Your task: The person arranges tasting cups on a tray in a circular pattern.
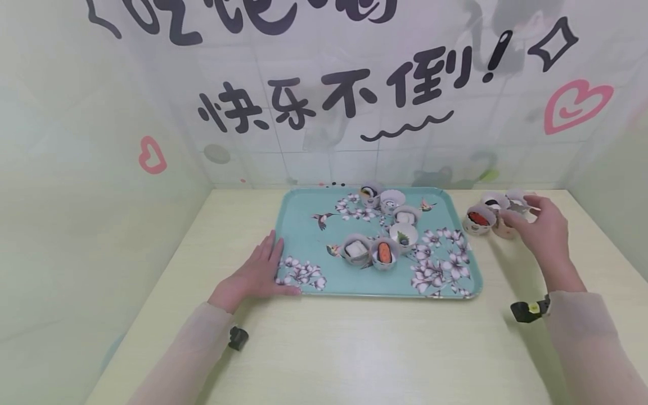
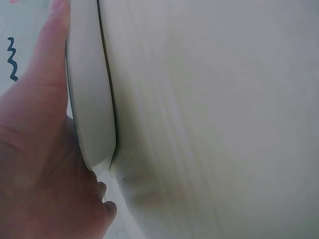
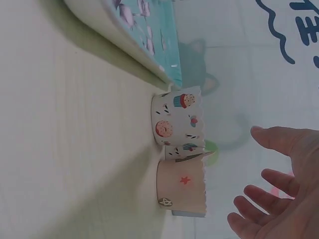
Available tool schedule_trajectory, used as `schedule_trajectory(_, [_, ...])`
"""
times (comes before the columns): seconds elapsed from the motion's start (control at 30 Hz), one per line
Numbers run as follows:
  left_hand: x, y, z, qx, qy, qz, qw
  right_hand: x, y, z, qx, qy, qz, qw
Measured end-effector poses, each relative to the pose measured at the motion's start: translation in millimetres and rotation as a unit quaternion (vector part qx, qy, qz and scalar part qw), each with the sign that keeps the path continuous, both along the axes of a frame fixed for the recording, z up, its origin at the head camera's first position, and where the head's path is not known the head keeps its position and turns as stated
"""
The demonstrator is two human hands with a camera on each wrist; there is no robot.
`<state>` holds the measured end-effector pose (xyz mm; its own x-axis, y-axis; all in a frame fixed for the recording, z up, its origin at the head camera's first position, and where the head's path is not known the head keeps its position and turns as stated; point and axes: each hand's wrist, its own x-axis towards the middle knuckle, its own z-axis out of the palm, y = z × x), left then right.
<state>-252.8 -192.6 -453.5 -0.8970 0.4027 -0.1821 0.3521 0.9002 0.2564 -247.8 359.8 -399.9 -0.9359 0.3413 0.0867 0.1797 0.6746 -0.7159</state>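
My left hand rests against the front left corner of a turquoise floral tray; its fingers lie along the left edge, the thumb along the front. In the left wrist view, the hand lies beside the tray's pale side wall. On the right, my right hand hovers over several paper baking cups, fingers spread and holding nothing. One of these cups contains a red-topped sushi piece. The right wrist view shows a patterned cup and a plain pinkish cup, both apart from the fingers.
Several more paper cups with sushi pieces stand in a bent line on the tray, among them a cup with an orange-topped piece. Behind the pale table rises a wall covering with dark lettering.
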Motion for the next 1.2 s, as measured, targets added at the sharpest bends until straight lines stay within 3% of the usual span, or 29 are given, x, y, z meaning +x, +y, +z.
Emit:
schedule_trajectory(0.6, [1.4, 0, 0.1, 0.003, 0.004, -0.003, 1.0000, -11.6, 21, -24.8, -0.022, -0.086, -0.006, 0.996])
schedule_trajectory(0.87, [0.6, 1, -1.0, 0.000, 0.001, -0.003, 1.0000, -17.8, 24, -27.7, -0.044, -0.117, -0.007, 0.992])
schedule_trajectory(1.2, [2.5, 0, 1.4, 0.001, -0.003, 0.000, 1.0000, -21.7, 22, -27.8, -0.020, -0.139, -0.001, 0.990])
